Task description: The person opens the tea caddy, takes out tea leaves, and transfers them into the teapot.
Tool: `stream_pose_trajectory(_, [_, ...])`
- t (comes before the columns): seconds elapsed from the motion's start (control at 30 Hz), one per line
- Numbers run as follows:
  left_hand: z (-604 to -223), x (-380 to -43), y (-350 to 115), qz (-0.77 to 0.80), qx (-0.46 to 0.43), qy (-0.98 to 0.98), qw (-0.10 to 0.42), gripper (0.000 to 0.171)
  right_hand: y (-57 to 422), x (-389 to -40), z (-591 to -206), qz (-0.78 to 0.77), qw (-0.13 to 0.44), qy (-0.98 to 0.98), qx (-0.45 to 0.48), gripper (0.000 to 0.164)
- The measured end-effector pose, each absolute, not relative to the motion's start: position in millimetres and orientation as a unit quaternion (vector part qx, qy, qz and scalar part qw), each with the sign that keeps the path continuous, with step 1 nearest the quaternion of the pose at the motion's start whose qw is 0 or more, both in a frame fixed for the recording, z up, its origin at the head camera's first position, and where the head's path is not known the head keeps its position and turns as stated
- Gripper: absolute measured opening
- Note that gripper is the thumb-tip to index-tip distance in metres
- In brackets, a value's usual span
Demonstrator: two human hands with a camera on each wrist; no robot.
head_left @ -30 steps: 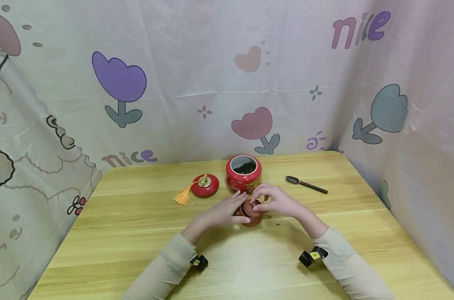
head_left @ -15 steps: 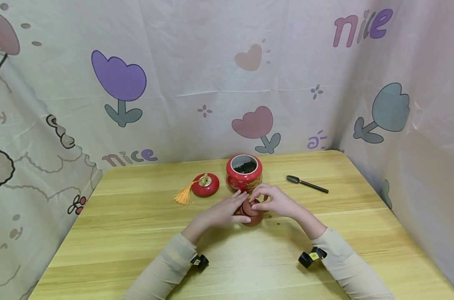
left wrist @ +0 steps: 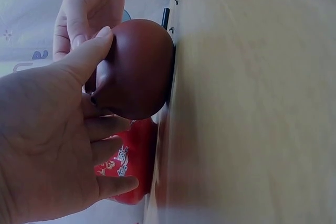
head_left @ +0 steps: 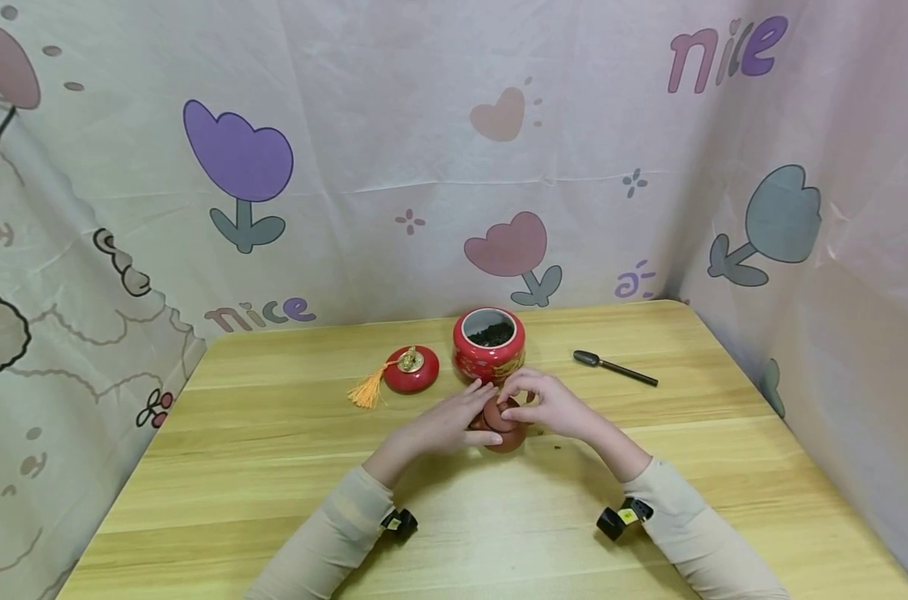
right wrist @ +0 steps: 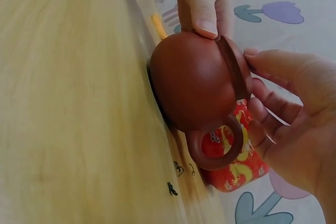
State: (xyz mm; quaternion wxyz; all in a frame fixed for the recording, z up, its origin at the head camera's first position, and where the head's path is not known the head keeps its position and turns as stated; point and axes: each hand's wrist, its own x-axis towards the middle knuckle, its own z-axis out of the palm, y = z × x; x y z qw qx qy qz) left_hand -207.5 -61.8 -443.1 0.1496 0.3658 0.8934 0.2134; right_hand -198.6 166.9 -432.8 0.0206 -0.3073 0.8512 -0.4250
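A reddish-brown clay teapot [head_left: 508, 439] stands on the wooden table. Its lid [head_left: 497, 414] lies over the mouth. My left hand [head_left: 442, 429] holds the pot at the spout side, thumb on the near side of the rim and index finger on the far side; its other fingers extend past the spout in the left wrist view. With thumb and index finger, my right hand [head_left: 551, 404] pinches the lid's knob. The ring handle [right wrist: 195, 150] shows below the right hand in the right wrist view. The pot's inside is hidden.
Just behind the teapot stands a red jar [head_left: 469, 360] with dark tea leaves inside. Left of it lies its red lid [head_left: 404, 381] with an orange tassel [head_left: 367, 392]. A black scoop [head_left: 622, 371] lies at right. Loose leaf bits [right wrist: 172, 189] dot the table near the handle.
The teapot's lid has settled lower; the dark gap along its left edge has narrowed. Both hands keep nearly the same places.
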Motion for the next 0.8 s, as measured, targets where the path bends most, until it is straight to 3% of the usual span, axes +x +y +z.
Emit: stream_pose_trajectory(0.8, [-440.8,-206.8,-63.8,0.190,0.355,0.903,0.148,0.089,163.4,-198.1,-438.4,-0.415,0.012,0.853,-0.318,0.014])
